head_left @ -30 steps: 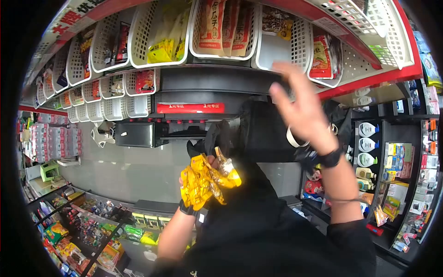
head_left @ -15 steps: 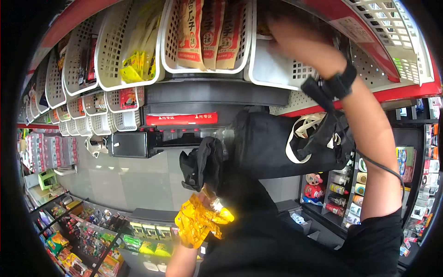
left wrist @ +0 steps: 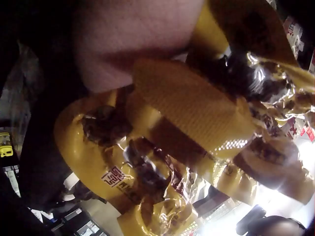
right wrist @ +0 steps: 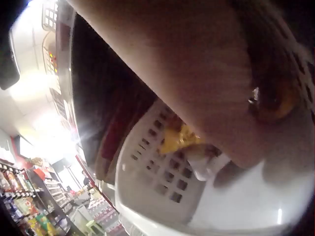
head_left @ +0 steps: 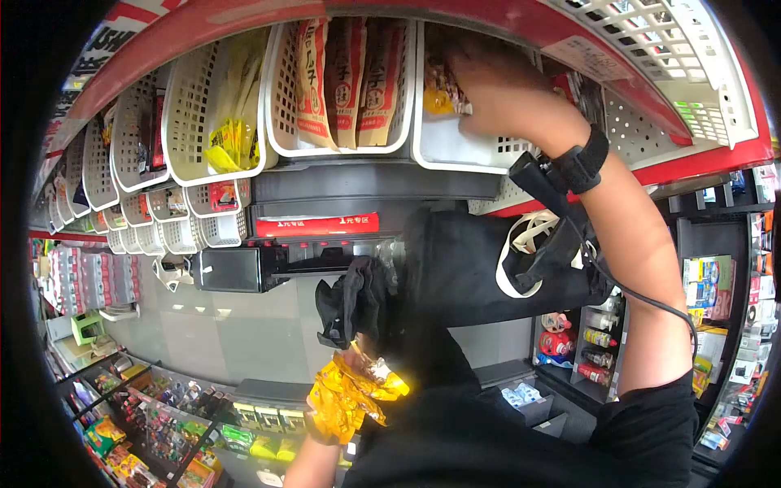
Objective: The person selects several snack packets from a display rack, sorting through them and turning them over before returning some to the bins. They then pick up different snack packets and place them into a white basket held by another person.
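Several crumpled yellow packets [head_left: 346,398] with shiny clear parts are gripped in the left hand [head_left: 319,419], low in front of the body. The left wrist view shows these yellow packets [left wrist: 182,108] up close against part of the hand [left wrist: 133,39]. My right hand [head_left: 508,93] reaches into a white basket [head_left: 464,156] on the upper shelf, beside yellow packets [head_left: 439,96] at its left side. In the right wrist view the hand [right wrist: 206,83] covers much of the basket [right wrist: 162,211], with a yellow packet [right wrist: 181,140] near it; its fingertips are hidden.
To the left stand baskets with brown-and-red bags [head_left: 346,89] and yellow bags [head_left: 234,145]. A black bag [head_left: 480,268] with white handles hangs below the shelf. A red shelf edge [head_left: 700,167] runs at the right, above shelves of bottles.
The right hand has moved up and across into the white basket. The view has shifted, and the left hand keeps its grip on the yellow packets.
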### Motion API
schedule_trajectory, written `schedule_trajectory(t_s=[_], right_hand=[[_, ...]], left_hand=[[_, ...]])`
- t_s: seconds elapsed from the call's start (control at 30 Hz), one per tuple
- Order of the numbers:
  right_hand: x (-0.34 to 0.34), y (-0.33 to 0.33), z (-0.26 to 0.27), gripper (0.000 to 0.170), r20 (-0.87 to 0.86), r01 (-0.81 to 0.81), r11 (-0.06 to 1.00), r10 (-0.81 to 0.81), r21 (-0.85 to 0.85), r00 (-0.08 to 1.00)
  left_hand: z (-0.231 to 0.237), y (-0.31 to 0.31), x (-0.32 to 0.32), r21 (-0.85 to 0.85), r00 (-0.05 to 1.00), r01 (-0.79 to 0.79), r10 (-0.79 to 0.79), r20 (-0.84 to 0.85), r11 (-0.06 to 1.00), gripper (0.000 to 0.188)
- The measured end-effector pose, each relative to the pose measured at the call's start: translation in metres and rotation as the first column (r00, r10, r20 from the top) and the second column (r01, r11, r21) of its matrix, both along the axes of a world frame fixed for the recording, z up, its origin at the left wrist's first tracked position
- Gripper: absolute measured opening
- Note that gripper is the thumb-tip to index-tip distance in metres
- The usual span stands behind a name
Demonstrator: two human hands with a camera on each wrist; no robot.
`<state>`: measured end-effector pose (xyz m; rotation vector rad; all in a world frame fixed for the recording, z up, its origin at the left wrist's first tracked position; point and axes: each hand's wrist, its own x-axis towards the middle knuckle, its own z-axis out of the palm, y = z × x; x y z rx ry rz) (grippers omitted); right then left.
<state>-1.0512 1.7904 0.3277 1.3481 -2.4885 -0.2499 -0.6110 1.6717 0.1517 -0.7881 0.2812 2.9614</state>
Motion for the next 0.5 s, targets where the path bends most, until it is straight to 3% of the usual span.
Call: schedule_trajectory(t_s=[0.07, 0.23, 0.37, 0.43, 0.5], right_hand=[[0.007, 0.001, 0.009, 0.071, 0.026, 0.03, 0.998, -0.031, 0.055, 0.999], [-0.035, 0.013, 0.001, 0.078, 0.113, -0.148, 0.989, 0.149, -0.019, 0.982], [-0.051, 0.008, -0.012, 0.081, 0.03, -0.033, 0.996, 0.031, 0.086, 0.999], [-0.052, 0.013, -0.011, 0.082, 0.077, -0.012, 0.992, 0.002, 0.126, 0.997], [-0.036, 0.012, 0.009, 0.084, 0.24, -0.016, 0.989, -0.019, 0.145, 0.971]], left_hand=[[-0.002, 0.001, -0.003, 0.038, 0.996, 0.025, -0.022, -0.087, 0.999, 0.059], [0.008, 0.007, -0.004, 0.055, 0.991, 0.013, -0.006, -0.131, 0.998, 0.061], [0.014, 0.01, -0.01, 0.022, 0.987, 0.026, -0.023, -0.16, 0.999, 0.06], [0.018, 0.011, -0.012, 0.002, 0.984, 0.022, -0.022, -0.178, 1.0, 0.06], [0.021, 0.013, -0.013, -0.019, 0.978, 0.012, -0.015, -0.207, 1.0, 0.06]])
